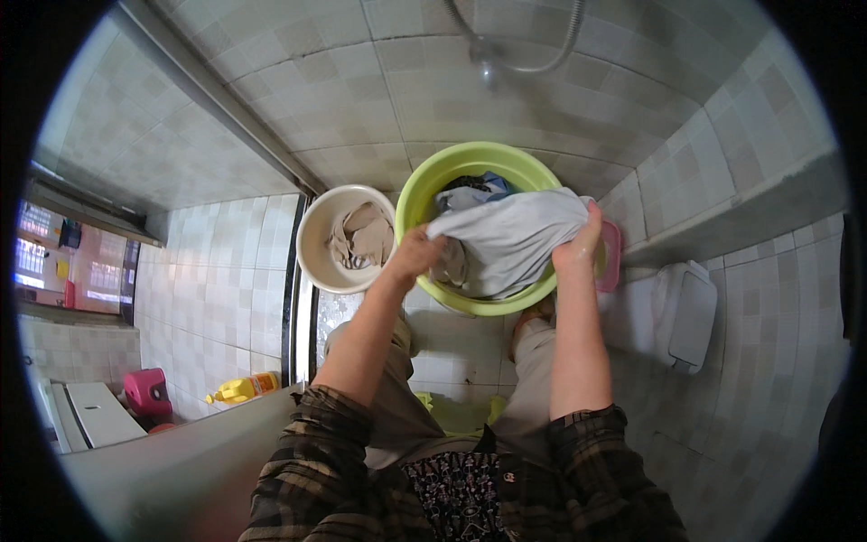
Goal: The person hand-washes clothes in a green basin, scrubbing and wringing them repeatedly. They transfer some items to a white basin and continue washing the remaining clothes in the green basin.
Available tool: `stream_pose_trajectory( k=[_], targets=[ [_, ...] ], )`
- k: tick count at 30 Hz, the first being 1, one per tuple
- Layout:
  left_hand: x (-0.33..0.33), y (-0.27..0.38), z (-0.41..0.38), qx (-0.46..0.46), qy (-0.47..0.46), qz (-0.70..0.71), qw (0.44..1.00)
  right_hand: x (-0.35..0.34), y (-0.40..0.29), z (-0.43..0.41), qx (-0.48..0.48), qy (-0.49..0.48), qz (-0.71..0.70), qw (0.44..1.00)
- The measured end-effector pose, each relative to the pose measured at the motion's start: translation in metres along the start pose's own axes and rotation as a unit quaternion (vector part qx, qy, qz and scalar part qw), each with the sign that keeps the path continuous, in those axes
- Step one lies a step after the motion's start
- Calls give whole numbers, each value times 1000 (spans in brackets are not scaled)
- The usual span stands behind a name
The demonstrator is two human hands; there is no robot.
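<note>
A light grey wet cloth or garment (518, 234) is stretched between my two hands above a lime-green plastic basin (413, 186). My left hand (418, 252) grips its left end over the basin's near-left rim. At the right rim, my right hand (581, 242) holds the other end, with the thumb pointing up. More laundry (467, 193), dark and bluish, lies behind the grey cloth inside the basin. Part of a brownish fabric (452, 264) shows beside my left hand. The lower part of the grey cloth hangs into the basin and hides much of its inside.
A cream basin (313, 237) holding beige clothing (366, 234) stands left, touching or nearly touching the green one. A pink plastic container (611, 254) and a lidded white bin (687, 315) are right. A shower hose (528, 68) hangs ahead. A yellow bottle (244, 388) lies beyond the door track (305, 298).
</note>
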State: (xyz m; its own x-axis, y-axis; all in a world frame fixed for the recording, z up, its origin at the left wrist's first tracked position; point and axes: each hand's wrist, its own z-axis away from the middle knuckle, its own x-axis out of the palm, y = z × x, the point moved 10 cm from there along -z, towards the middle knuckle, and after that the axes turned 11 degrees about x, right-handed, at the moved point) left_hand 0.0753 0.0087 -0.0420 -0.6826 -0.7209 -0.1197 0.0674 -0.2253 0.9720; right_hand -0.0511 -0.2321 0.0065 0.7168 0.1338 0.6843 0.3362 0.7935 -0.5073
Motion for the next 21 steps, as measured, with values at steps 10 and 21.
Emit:
stream_pose_trajectory(
  k=[10,21],
  targets=[
    [11,66,8,7,29,493,870,10,-24,11,-150,34,361,920],
    [4,69,0,14,89,646,758,45,62,31,11,-208,597,775]
  ],
)
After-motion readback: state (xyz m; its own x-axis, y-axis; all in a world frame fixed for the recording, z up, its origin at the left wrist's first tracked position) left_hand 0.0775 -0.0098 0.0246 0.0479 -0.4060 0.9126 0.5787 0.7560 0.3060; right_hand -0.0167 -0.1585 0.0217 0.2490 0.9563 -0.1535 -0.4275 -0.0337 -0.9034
